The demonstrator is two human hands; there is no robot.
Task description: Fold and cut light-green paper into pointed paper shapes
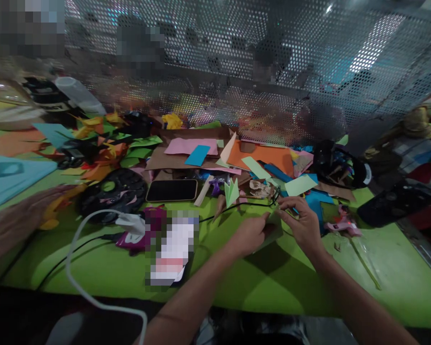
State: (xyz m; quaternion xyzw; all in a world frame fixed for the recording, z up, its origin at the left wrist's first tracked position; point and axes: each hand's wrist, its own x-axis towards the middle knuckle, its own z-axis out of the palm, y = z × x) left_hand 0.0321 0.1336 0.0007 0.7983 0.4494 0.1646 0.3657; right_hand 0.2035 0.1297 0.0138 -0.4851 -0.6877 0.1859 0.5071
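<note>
A piece of green paper point(273, 232) is held between my two hands a little above the green tabletop point(233, 287), and its shadow falls below. My left hand point(249, 234) is closed, its fingertips at the paper's upper left part. Opposite it, my right hand point(303, 221) pinches the upper right corner between thumb and fingers. The paper's color nearly matches the table, so its outline is hard to make out. Just behind the hands lie a folded light green paper point(232, 192) standing upright, a thin black cable point(242, 205) and a light green slip point(301, 184).
Another person's hand point(25, 220) rests at the left by orange paper. Around it are a black round tray point(113, 194), a dark phone point(171, 190), a lit phone point(174, 249) and a purple power adapter point(138, 239). Paper scraps line a perforated metal screen point(230, 62). A pink figure point(343, 225) lies right.
</note>
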